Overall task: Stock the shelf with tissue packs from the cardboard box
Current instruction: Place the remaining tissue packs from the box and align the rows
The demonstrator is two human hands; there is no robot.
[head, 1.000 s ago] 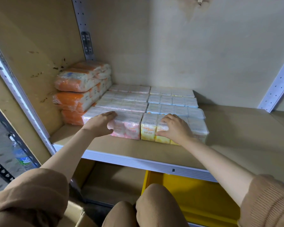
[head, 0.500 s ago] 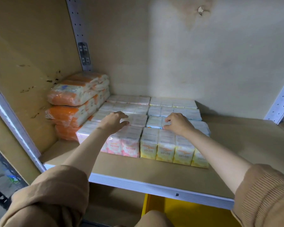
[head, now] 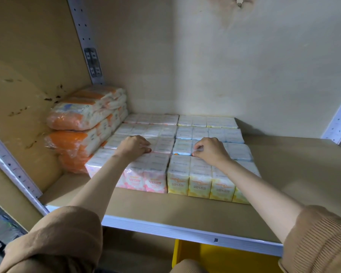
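Note:
Tissue packs lie in two columns of several rows on the shelf board (head: pixel 185 205). The front left pink tissue pack (head: pixel 146 174) and the front right yellow tissue pack (head: pixel 199 178) face me. My left hand (head: pixel 135 145) lies on top of the pink column, its curled fingertips hooked into the seam behind the front pink pack. Beside it, my right hand (head: pixel 210 149) curls its fingers at the seam behind the yellow pack, next to a blue pack (head: pixel 182 146). The cardboard box is out of view.
Three orange-and-white packs (head: pixel 83 123) are stacked at the left against the side panel. The right part of the shelf board (head: pixel 295 174) is bare wood. Metal uprights (head: pixel 89 46) stand at the corners. A yellow bin (head: pixel 215 259) sits below the shelf.
Both hands moved from the front faces of the front packs up onto their tops, then curled their fingers at the back seams. The view shifted closer and higher.

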